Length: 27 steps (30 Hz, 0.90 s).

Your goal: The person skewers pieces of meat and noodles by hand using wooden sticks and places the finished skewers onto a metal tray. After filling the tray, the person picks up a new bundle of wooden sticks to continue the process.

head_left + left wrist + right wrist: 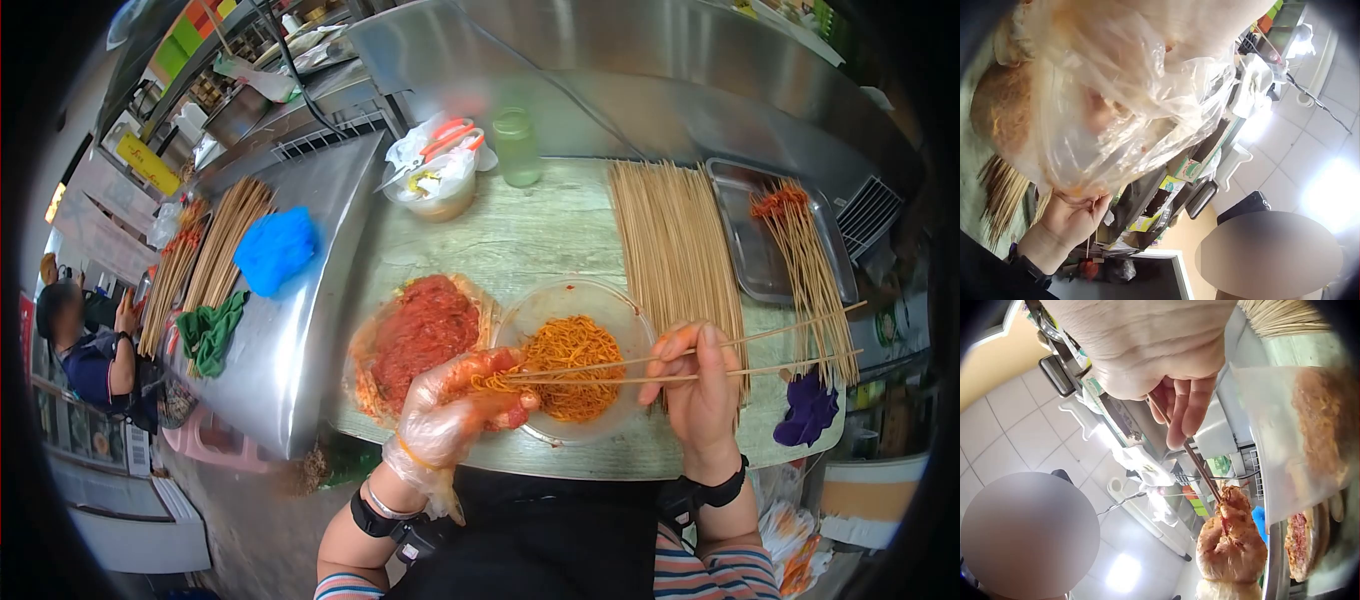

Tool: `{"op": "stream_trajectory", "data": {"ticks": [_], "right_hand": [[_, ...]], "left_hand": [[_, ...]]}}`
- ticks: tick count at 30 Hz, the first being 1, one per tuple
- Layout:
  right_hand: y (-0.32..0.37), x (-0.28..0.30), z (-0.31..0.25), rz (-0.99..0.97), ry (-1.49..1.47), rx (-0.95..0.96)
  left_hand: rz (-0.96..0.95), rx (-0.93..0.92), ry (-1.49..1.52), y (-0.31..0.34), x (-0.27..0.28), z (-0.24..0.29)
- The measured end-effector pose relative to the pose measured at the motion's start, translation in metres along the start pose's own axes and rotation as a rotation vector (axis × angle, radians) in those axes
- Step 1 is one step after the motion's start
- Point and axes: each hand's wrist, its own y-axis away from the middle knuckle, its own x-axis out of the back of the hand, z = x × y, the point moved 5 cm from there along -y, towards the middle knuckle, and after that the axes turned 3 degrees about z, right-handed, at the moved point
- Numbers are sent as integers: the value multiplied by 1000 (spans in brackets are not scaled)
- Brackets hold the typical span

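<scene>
At the front edge of the counter (520, 240), your right hand (700, 385) pinches two skewers (600, 380) between thumb and curled fingers. It grips them about midway along. Their blunt ends fan out to your right over the purple cloth (808, 410), and their points cross the clear bowl (600, 300) of orange shreds towards your other hand.

Your left hand (455, 405) wears a thin plastic glove smeared with red sauce. Its fingers are curled tight around a lump of sauced food (508, 410), held right at the skewer points above the bowl's near rim (the right wrist camera shows one point buried in that lump). So the food sits inside your left fingertips, and the sticks bridge the two hands.

Just to the left of the bowl and touching it lies a plate of red meat (420, 335). Beyond your right hand a broad pile of bare sticks (675, 240) lies on the counter. Beside it is a metal tray (745, 260) carrying loaded sticks. Further back stand a green jar (516, 148) and a lined tub (440, 190) with orange-handled scissors. A blue cloth (275, 248) and a green cloth (210, 330) rest on the steel surface to your left.
</scene>
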Motion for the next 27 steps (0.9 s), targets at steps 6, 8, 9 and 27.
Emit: {"op": "stream_trajectory", "data": {"ticks": [6,8,9,27], "right_hand": [[-4,-3,-3,-55,34,8],[-6,-5,-5,-69,49,-25],[-7,-5,-6,-75,57,-39],[-3,-12,-45,-121,217,186]], "left_hand": [[23,-39,-82,1,1,1],[33,-110,-149,-1,3,-1],[25,-127,-171,-1,4,-1],[-17,-154,-154,0,4,1]]}}
